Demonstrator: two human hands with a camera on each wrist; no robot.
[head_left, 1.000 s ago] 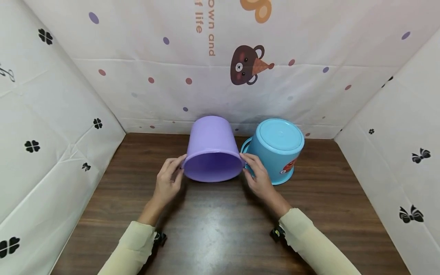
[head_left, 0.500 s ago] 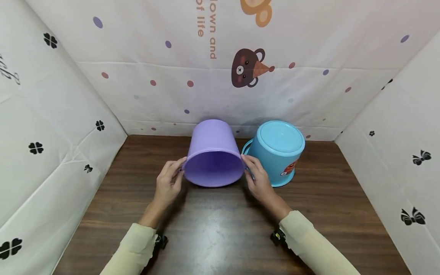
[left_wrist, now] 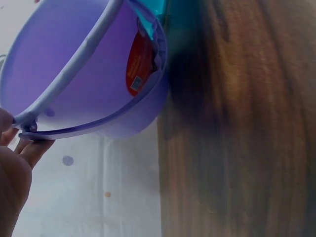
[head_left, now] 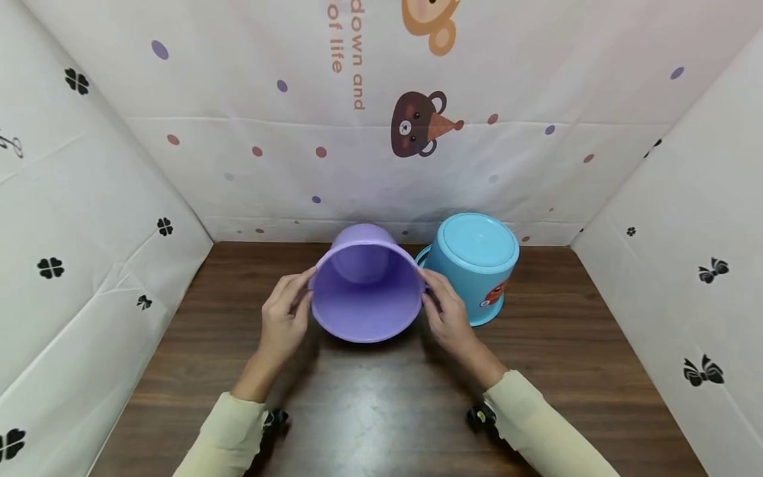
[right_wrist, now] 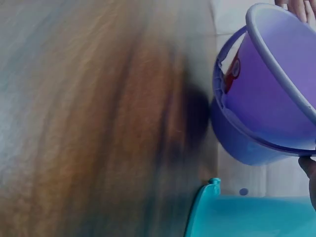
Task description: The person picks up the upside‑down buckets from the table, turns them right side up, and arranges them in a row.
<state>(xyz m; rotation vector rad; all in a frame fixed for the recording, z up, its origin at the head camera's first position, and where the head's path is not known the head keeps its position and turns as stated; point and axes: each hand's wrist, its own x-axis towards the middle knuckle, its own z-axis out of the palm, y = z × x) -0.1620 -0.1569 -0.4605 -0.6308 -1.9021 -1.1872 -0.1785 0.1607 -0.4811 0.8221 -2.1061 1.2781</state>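
A purple plastic bucket (head_left: pixel 366 308) is tilted in the middle of the head view, its wide mouth facing me and its inside showing. My left hand (head_left: pixel 285 321) pinches its rim on the left side, and my right hand (head_left: pixel 450 317) pinches the opposite side. In the left wrist view, the bucket's handle (left_wrist: pixel 84 121) hangs round the outside, and a red label (left_wrist: pixel 139 64) shows on the wall. Just right of it, partly behind my right hand, a light blue bucket (head_left: pixel 473 281) stands upside down, its base up.
Both buckets are on a dark wood-grain table (head_left: pixel 363 404), toward its back edge. A white printed sheet (head_left: pixel 250 179) rises behind them, and similar white sheets stand along the left and right sides.
Between my hands the purple bucket has tipped so that its mouth faces up toward me more, showing its inner bottom. The blue bucket stays upside down in place.
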